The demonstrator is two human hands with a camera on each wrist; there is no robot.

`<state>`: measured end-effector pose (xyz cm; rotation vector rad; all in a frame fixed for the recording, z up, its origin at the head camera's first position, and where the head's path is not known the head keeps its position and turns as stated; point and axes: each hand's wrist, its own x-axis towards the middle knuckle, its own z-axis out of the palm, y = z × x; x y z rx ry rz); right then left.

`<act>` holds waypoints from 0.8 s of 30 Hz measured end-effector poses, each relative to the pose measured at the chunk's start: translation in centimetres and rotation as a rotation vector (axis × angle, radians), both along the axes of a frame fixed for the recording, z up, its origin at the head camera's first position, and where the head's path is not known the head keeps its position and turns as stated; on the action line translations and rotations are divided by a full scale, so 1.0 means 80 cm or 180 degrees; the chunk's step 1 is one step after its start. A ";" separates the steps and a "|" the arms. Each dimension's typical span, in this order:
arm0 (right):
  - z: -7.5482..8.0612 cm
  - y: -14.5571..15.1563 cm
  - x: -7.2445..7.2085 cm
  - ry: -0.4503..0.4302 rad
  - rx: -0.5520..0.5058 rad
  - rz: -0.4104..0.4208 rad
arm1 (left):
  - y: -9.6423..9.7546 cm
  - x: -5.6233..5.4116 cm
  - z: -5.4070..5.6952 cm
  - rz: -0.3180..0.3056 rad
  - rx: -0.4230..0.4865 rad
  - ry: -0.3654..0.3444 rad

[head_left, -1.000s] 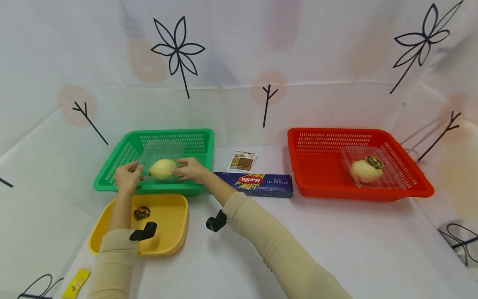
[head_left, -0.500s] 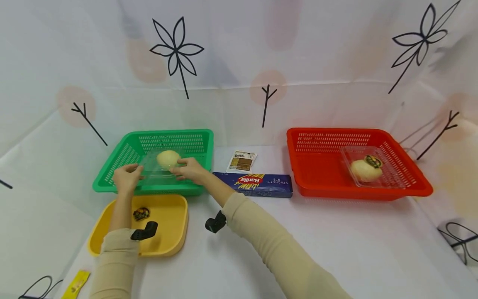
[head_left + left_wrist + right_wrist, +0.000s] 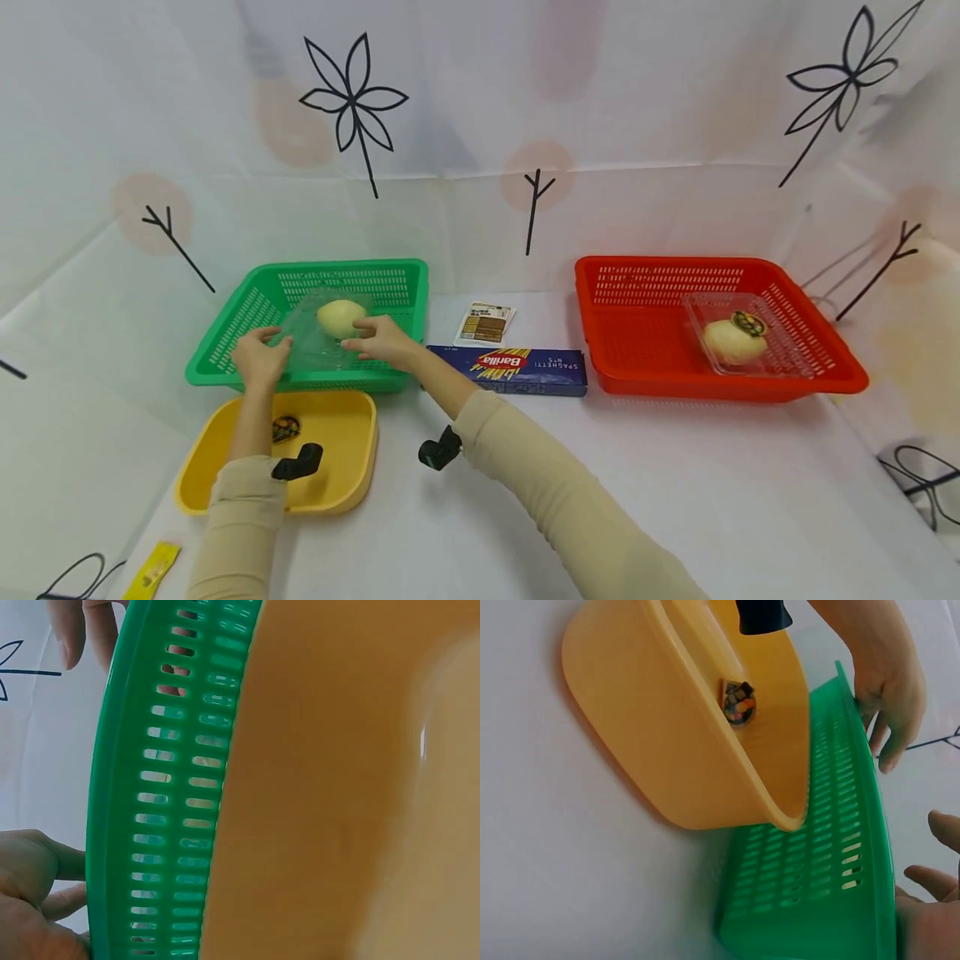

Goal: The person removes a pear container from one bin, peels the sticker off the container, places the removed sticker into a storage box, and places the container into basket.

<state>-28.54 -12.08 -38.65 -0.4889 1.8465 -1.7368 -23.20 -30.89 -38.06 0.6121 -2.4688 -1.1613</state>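
A clear plastic container point(image 3: 308, 337) sits in the green basket point(image 3: 386, 368), with a pale yellow, rounded piece of produce point(image 3: 341, 318) inside it. My left hand point(image 3: 261, 358) is over its left side, thumb and fingers apart. On its right side my right hand point(image 3: 386, 342) reaches in, fingers loosely bent close to the produce. The right wrist view shows the right hand point(image 3: 937, 892) with its fingers spread behind the basket's rim, and the left hand point(image 3: 894, 690) hanging over that rim. In both wrist views the basket's wall hides the container.
A yellow tub point(image 3: 337, 450) holding a dark picture label point(image 3: 285, 428) stands before the green basket. A blue spaghetti box point(image 3: 517, 372) and a flat packet point(image 3: 486, 324) lie mid-table. The red basket point(image 3: 630, 342) holds another clear container point(image 3: 780, 354). A yellow packet point(image 3: 152, 571) lies front left.
The pale yellow produce has moved back and to the right from near the container's front. My left hand has shifted slightly right; the right hand has hardly moved.
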 end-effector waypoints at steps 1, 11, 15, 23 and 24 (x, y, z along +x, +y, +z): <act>0.001 0.002 0.001 0.0047 0.0011 0.0001 | 0.001 -0.001 -0.001 -0.0021 -0.0008 0.0027; 0.008 0.043 0.019 0.0326 -0.0359 -0.0140 | 0.011 -0.004 -0.005 -0.0132 -0.0069 0.0222; 0.006 0.072 0.026 0.0582 -0.0378 -0.0126 | 0.010 -0.002 -0.007 -0.0222 -0.0003 0.0292; -0.010 0.134 0.050 0.0922 -0.0244 -0.0111 | 0.011 0.003 -0.019 -0.0263 0.0277 0.0952; -0.012 0.141 0.054 0.0892 -0.0252 -0.0127 | 0.012 0.003 -0.020 -0.0247 0.0273 0.1028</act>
